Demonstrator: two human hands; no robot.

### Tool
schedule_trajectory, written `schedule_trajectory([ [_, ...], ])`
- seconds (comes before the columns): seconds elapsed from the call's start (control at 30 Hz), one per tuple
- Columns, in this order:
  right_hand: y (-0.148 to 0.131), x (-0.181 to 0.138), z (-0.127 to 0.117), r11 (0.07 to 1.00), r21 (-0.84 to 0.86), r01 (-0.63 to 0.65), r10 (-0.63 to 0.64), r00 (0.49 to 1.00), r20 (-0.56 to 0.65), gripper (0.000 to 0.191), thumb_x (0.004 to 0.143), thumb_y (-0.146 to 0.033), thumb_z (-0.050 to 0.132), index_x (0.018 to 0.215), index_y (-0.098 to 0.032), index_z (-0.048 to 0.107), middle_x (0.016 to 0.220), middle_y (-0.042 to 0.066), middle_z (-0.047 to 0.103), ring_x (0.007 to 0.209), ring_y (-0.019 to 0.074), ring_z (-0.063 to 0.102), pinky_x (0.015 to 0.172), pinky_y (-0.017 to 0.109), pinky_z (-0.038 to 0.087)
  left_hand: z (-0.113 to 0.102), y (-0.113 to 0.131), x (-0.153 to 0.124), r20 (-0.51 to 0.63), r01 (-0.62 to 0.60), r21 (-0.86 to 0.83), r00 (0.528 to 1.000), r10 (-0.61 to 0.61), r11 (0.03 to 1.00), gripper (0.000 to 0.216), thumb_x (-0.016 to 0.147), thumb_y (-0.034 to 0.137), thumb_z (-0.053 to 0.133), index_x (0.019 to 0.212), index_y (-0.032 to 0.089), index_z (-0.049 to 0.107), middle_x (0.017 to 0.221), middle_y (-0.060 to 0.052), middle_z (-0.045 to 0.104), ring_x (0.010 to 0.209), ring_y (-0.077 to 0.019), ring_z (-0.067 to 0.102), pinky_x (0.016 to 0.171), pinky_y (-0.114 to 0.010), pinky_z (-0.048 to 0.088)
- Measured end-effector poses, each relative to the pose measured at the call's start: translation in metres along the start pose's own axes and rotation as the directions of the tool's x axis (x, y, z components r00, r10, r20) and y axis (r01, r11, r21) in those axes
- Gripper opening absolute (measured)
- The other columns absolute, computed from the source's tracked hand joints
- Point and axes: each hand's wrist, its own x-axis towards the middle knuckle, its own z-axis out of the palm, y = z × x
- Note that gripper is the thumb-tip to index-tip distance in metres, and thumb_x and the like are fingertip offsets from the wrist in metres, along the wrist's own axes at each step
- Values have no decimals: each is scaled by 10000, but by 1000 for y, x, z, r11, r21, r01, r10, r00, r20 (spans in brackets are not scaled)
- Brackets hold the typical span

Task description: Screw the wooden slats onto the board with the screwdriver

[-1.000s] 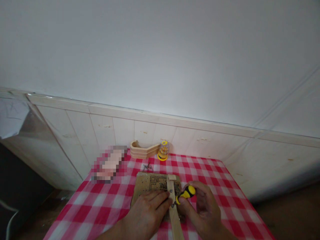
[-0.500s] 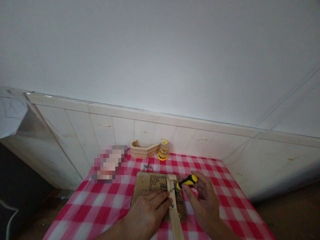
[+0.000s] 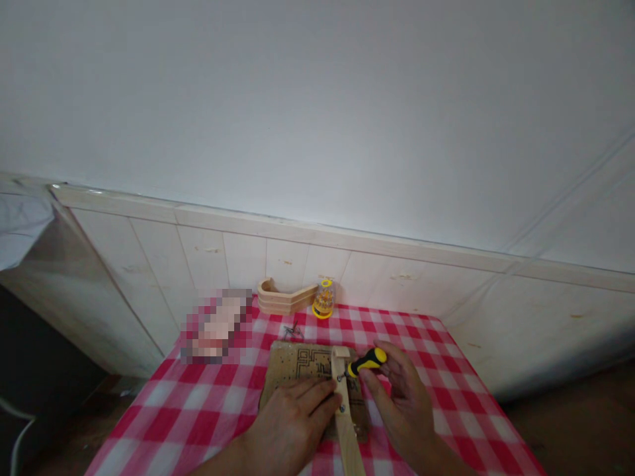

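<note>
A pale wooden hook-shaped piece lies over a brown board with black printed lines. Beside it on the board, my left hand presses down, its fingers together and their tips gripping the wood's left edge. My right hand is closed around the handle of a yellow-and-black screwdriver. The screwdriver slants down to the left, with its tip at a screw in the wooden piece. Nearer to me, a second screw sits in the same piece. The left thumb is partly hidden.
Behind the board lies a small pile of dark screws. Stacked wooden hooks and a clear, yellow-based container stand by the white panelled wall. A blurred-out item is at left on the red-checked tablecloth.
My right hand and the screwdriver have shifted slightly left, and the handle has come closer to the wooden piece. My left hand stays where it was.
</note>
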Motion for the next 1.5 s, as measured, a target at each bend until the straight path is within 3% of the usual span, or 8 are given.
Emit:
schedule_trajectory([
  [0.57,6,0,3,1000,-1,23,-23,998,-51,284,877,-253,782,1140,-261,675,950,51,775,788,201,793,709,296,687,-3,1,5,-51,1,-6,999,-2,1000,296,1055,130,414,1180,175,678,1145,-67,775,978,-206,765,878,-336,636],
  [0.8,-1,-2,-1,998,15,54,-53,996,-71,338,906,-196,743,1218,-274,640,993,60,754,844,204,783,732,301,682,-1,1,3,-58,2,-2,998,-2,1000,301,1056,134,416,1205,183,673,1157,-64,774,988,-203,765,892,-341,633],
  [1.0,-9,-8,-4,993,37,116,-117,993,32,385,924,-148,701,1268,-293,608,1010,68,730,858,201,766,736,287,669,-1,1,2,-19,-4,4,1000,4,1000,288,1053,144,438,1229,184,662,1171,-71,771,1005,-208,766,867,-335,641],
  [1.3,-12,-10,-4,988,32,153,-156,983,95,412,941,-135,669,1317,-287,596,1083,101,737,953,232,769,821,320,668,-5,2,7,-43,6,-13,999,-7,1000,302,1100,205,389,1176,178,680,1136,-64,779,977,-206,773,864,-330,643],
  [1.5,-15,-8,-9,982,36,184,-187,961,205,462,992,-149,591,1434,-277,539,1134,129,744,975,243,776,836,343,667,-7,3,8,-51,6,-12,999,-6,1000,323,1103,199,366,1171,174,681,1130,-63,782,962,-206,775,856,-338,647],
])
